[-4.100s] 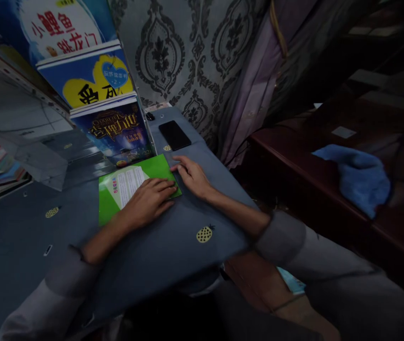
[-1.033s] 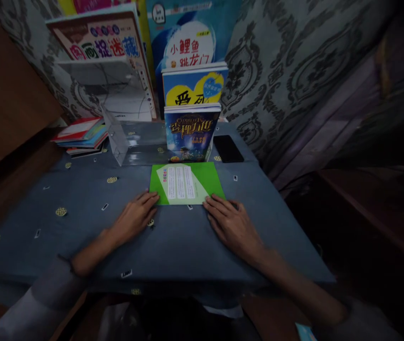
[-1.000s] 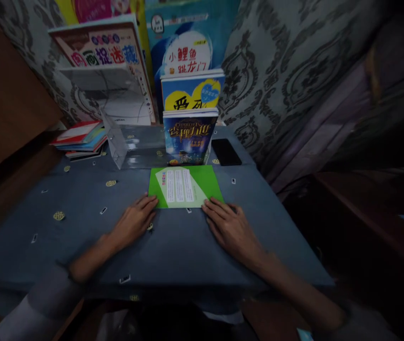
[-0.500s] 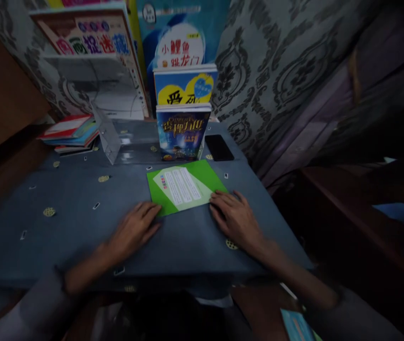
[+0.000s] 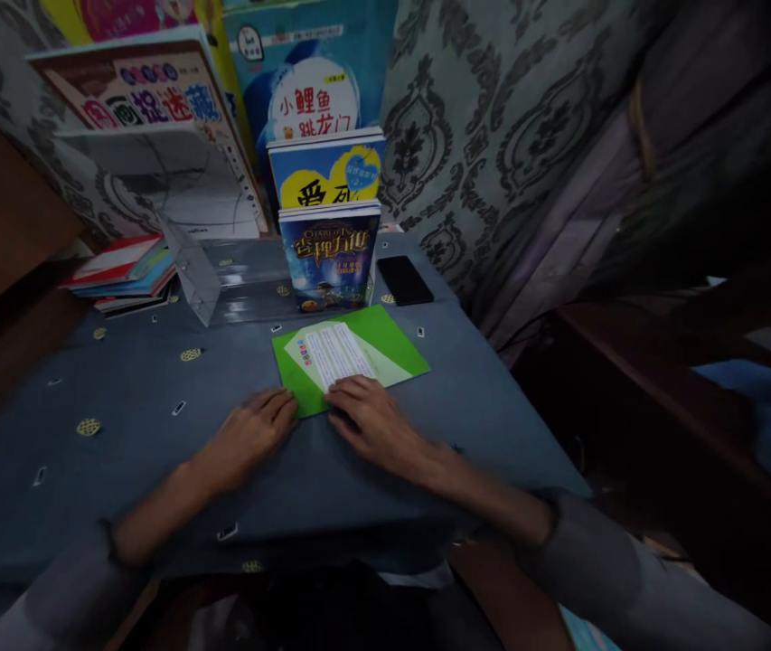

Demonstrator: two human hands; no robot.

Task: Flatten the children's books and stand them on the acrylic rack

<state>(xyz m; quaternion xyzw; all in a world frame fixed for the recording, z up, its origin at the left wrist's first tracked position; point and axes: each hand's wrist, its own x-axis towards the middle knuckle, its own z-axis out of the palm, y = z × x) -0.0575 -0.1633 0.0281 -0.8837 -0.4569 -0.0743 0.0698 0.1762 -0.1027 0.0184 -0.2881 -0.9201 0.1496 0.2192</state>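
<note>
A thin green booklet (image 5: 395,348) with a pale diamond panel and printed text lies flat on the cloth-covered table. My left hand (image 5: 249,434) rests at its near left corner, fingertips touching the edge and the fingers stretched out. My right hand (image 5: 375,420) lies over the middle of the near edge, its fingers extended on the booklet and covering the lower part of the text. Neither hand lifts it.
Behind the booklet, several books such as a dark blue one (image 5: 331,262) stand in a clear acrylic holder (image 5: 199,276). A black phone (image 5: 404,280) lies to their right. A stack of thin books (image 5: 124,271) sits back left. Patterned wallpaper (image 5: 418,136) backs the table.
My right hand has slid left along the near edge, from the booklet's right corner to its middle. My left hand stays at the left corner. The view has shifted slightly.
</note>
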